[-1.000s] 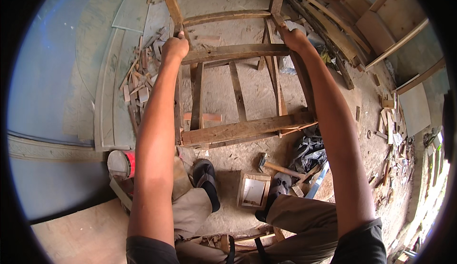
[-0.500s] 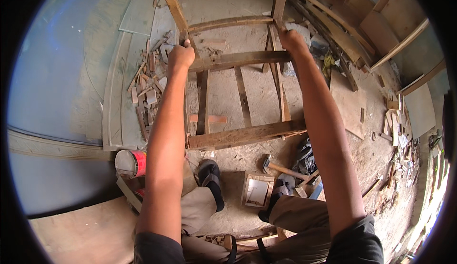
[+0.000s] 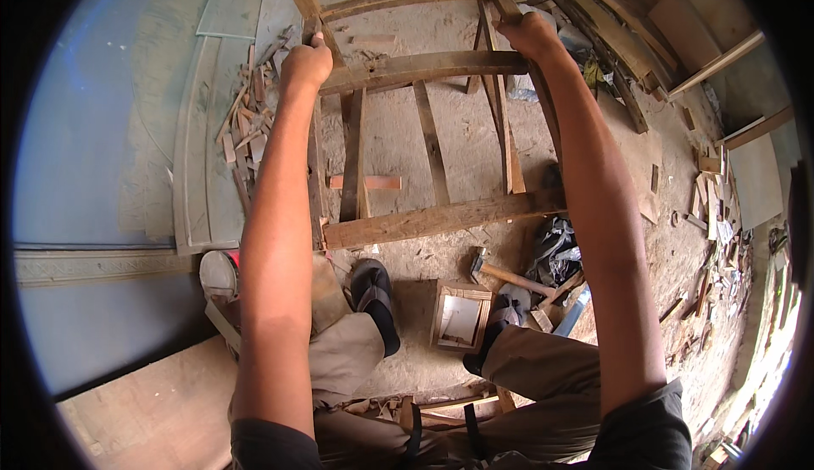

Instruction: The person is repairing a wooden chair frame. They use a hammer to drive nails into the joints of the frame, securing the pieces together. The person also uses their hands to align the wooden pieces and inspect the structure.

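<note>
A wooden chair frame (image 3: 432, 66) of brown, worn timber stretches out in front of me, with curved cross rails, slanted legs and two uprights at its far end. My left hand (image 3: 306, 65) is wrapped round its left side, thumb on top, where the upright meets the side rail. On the opposite side my right hand (image 3: 534, 36) grips the matching joint, its fingers partly hidden behind the wood. The near rail (image 3: 441, 218) crosses between my forearms. Both arms are stretched nearly straight.
By my feet are a small wooden box (image 3: 460, 321), a hammer (image 3: 517, 279) and a black plastic bag (image 3: 557, 251). A paint can (image 3: 220, 273) stands left, partly behind my arm. Wood scraps (image 3: 246, 127) line the left; boards (image 3: 610, 33) lean far right.
The whole view has shifted, with the floor things slightly higher in the picture. The chair frame looks a little larger, and my hands are farther apart in the picture, still gripping it.
</note>
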`<state>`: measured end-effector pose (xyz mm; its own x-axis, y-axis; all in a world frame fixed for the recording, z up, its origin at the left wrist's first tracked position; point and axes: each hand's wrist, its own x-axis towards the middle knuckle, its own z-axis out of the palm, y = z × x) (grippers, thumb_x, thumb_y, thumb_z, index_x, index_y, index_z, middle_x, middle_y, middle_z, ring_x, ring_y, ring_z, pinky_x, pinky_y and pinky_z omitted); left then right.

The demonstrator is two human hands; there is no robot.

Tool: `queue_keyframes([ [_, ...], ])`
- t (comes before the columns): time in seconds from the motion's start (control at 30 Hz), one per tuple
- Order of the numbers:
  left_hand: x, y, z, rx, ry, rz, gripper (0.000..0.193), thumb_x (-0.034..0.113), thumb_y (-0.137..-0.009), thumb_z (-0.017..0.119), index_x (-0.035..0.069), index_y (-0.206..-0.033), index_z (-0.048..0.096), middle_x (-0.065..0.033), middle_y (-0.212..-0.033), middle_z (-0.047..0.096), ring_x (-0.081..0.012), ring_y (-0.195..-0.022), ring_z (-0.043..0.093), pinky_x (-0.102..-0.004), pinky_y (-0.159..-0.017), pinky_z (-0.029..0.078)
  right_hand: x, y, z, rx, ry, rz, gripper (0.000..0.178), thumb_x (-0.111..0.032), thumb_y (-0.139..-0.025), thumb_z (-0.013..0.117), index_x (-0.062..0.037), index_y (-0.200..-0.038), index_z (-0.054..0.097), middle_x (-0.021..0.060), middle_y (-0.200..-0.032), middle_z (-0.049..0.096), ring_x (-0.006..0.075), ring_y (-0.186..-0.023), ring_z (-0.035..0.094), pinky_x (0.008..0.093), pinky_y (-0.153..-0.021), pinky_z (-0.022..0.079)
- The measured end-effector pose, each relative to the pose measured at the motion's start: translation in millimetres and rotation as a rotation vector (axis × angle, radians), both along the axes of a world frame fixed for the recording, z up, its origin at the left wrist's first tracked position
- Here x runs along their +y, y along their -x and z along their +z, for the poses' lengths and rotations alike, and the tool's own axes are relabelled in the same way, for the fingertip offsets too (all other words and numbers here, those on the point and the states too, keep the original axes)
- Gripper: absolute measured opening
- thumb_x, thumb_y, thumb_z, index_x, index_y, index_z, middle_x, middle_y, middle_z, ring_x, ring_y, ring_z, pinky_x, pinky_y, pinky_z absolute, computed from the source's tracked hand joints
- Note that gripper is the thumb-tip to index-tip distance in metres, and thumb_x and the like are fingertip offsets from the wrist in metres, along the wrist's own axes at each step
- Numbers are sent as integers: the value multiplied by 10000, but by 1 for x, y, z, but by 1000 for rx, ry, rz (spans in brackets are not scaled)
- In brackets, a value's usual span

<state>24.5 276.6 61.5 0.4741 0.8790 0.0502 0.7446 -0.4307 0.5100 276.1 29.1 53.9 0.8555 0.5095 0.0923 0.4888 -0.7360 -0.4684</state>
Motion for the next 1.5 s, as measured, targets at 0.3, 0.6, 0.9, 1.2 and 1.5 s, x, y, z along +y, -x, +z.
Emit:
queue_keyframes([
  [0.3,1,-2,0,28,11,23,657,492,-960,358,-83,-1122,632,-308,-1198,588,-429,-1164,553,-474,-989,430,1,1,-3,-65,3,2,615,-558,-737,684,31,-912,711,207,-833,696,337,-882,683,410,-809,509],
  [0.6,1,-3,0,31,-1,-1,666,489,-963,340,-86,-1161,611,-301,-1239,568,-421,-1193,535,-473,-1006,419,0,-10,-12,-144,11,-16,573,-535,-734,697,27,-843,717,194,-797,694,323,-830,687,411,-784,516],
  [0.9,8,-3,-4,30,11,-1,663,489,-967,334,-79,-1162,615,-292,-1252,565,-422,-1207,524,-471,-1017,409,2,-12,-8,-90,24,44,534,-506,-737,709,17,-842,727,184,-814,701,308,-832,692,407,-789,518],
  [1.2,16,-5,-5,58,7,-13,657,489,-967,332,-61,-1214,590,-273,-1287,553,-408,-1217,523,-469,-1023,409,4,-30,-18,-155,40,44,531,-488,-728,689,26,-856,725,187,-821,704,317,-832,692,408,-797,519],
  [1.5,16,-3,-7,40,32,-30,665,484,-976,305,-67,-1229,578,-276,-1319,525,-405,-1247,497,-472,-1042,387,2,-35,-21,-52,9,94,533,-480,-732,687,33,-876,717,198,-808,698,305,-822,690,403,-777,513],
])
